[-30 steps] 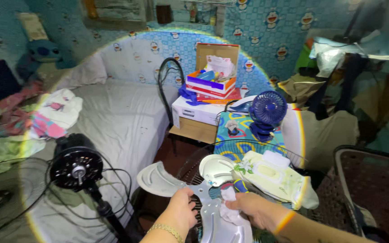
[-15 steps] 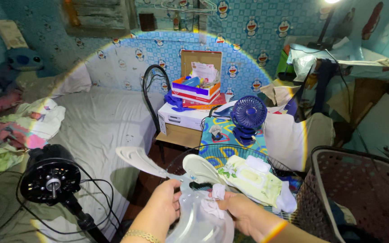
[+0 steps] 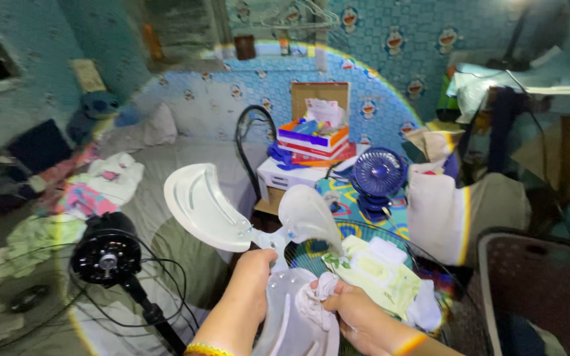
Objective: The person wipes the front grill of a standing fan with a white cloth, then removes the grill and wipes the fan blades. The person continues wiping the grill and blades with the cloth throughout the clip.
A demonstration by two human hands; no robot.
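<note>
My left hand (image 3: 253,277) grips the hub of a translucent white three-blade fan propeller (image 3: 209,211), held up in front of me. One blade points up left, one up right, one hangs down between my hands. My right hand (image 3: 354,315) presses a crumpled white cloth (image 3: 311,298) against the lower blade (image 3: 295,320). The fan's black motor head on its stand (image 3: 105,249) is at the lower left, with its blade off.
A wire fan guard (image 3: 390,264) lies below my hands with a pack of wet wipes (image 3: 374,273) on it. A small blue fan (image 3: 377,177) and boxes (image 3: 311,138) stand behind. A bed (image 3: 140,191) with clothes is on the left, a dark basket (image 3: 542,290) on the right.
I have lifted the fan blade higher and closer to my face. My right hand has moved with the cloth onto the lower blade.
</note>
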